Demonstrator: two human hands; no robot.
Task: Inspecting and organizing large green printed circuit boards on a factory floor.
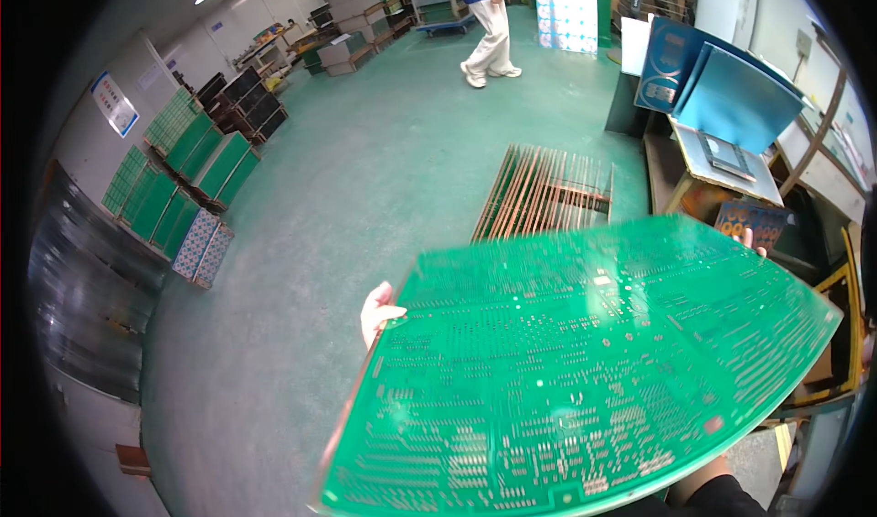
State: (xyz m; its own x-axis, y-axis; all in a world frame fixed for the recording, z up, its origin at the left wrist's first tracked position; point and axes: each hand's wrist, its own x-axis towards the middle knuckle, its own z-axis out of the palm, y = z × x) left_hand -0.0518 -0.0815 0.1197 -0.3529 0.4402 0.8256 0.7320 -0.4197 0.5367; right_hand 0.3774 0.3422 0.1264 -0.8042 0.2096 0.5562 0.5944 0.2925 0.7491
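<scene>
Held in front of my body is a large green circuit board [566,362], lying aslant above the green floor [265,334] and filling the lower right of the view. My left fingers [391,312] grasp its left edge, the thumb pressed on the upper face; the gap between thumb and the others is only the board's thickness, though the underside of this grip is hidden. My right fingers [748,238] curl over the far right edge with just their tips showing, the rest of that hand being concealed beneath the board. Edges: the far one overlaps, in view, a rack of thin brown slats [523,188]; whether they touch cannot be told. Just beyond the right corner stands a desk [692,142] bearing blue sheets [735,97], the tighter side. Room: to the left, open floor extends to stacked green boxes [228,172], well apart from the board.
</scene>
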